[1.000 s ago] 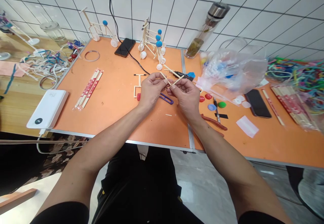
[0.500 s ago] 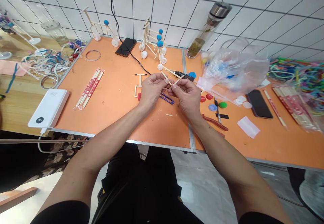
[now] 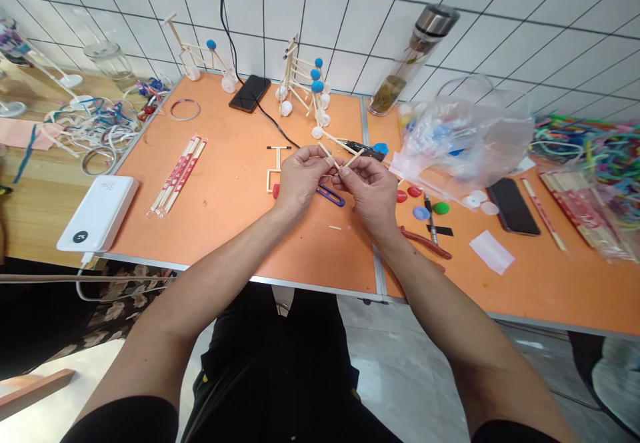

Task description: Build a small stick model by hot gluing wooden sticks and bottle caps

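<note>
My left hand (image 3: 303,179) pinches a short wooden stick (image 3: 325,150) between thumb and fingers. Closed on a second wooden stick (image 3: 356,158) is my right hand (image 3: 373,189). The two sticks meet in a V between my fingertips; my fingers hide the joint. Beneath the hands lies a purple loop-shaped tool (image 3: 331,195), partly covered. Just left of my left hand, a small stick frame (image 3: 278,163) with a black-tipped crossbar rests on the table, a red piece (image 3: 275,191) beside it. Behind my hands stands a stick model (image 3: 300,86) with blue balls and white wheels.
Another stick model (image 3: 200,59) stands at the back left near a phone (image 3: 250,93). Wrapped chopsticks (image 3: 179,176) and a power bank (image 3: 98,213) lie left. On the right are red-handled pliers (image 3: 425,241), bottle caps (image 3: 441,208), plastic bags (image 3: 465,133), a second phone (image 3: 513,206) and a glass bottle (image 3: 410,63).
Both hands keep nearly the same pose around the two sticks. The whole view has shifted very slightly; nothing was picked up or let go.
</note>
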Demonstrator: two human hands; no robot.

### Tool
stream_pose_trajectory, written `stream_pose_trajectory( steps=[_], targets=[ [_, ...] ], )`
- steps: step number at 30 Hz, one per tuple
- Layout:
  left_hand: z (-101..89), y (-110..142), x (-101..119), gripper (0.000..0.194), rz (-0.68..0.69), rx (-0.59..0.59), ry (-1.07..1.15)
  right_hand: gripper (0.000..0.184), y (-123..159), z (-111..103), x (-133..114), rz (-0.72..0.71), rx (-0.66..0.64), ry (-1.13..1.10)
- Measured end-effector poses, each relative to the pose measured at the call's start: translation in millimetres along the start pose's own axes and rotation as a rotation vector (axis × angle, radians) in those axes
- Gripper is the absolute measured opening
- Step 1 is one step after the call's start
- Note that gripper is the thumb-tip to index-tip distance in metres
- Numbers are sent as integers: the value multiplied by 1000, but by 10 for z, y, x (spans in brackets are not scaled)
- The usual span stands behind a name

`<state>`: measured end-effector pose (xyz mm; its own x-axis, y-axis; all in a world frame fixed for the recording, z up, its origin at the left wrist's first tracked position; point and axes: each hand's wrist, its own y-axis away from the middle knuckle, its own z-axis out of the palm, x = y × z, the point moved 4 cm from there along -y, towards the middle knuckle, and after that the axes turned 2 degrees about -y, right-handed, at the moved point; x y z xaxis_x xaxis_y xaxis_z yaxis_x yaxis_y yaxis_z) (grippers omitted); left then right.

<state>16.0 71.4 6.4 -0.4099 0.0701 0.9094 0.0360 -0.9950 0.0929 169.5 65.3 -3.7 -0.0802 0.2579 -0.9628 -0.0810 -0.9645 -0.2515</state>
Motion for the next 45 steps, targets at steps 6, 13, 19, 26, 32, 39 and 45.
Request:
stream_pose_trajectory(
  steps=[6,13,19,26,32,39,45],
  targets=[
    [3,-6,3,18,-3,1,-1,51,10,7,-15,1,-4,8],
    [11,6,9,18,0,0,23,52,8,11,-13,10,-13,-13],
    [11,21,34,18,0,12,-12,51,5,19,-22,-8,-18,-8],
    [-6,0,17,17,35,2,-11,49,0,15,-11,-16,-13,-30],
    [5,7,14,16,32,19,-8,52,8,22,-21,-22,10,-18],
    [34,20,20,18,18,24,18,54,-2,30,-19,-18,17,-17],
    [40,24,9,18,25,-5,55,55,10,29,-28,8,18,-12]
  ],
)
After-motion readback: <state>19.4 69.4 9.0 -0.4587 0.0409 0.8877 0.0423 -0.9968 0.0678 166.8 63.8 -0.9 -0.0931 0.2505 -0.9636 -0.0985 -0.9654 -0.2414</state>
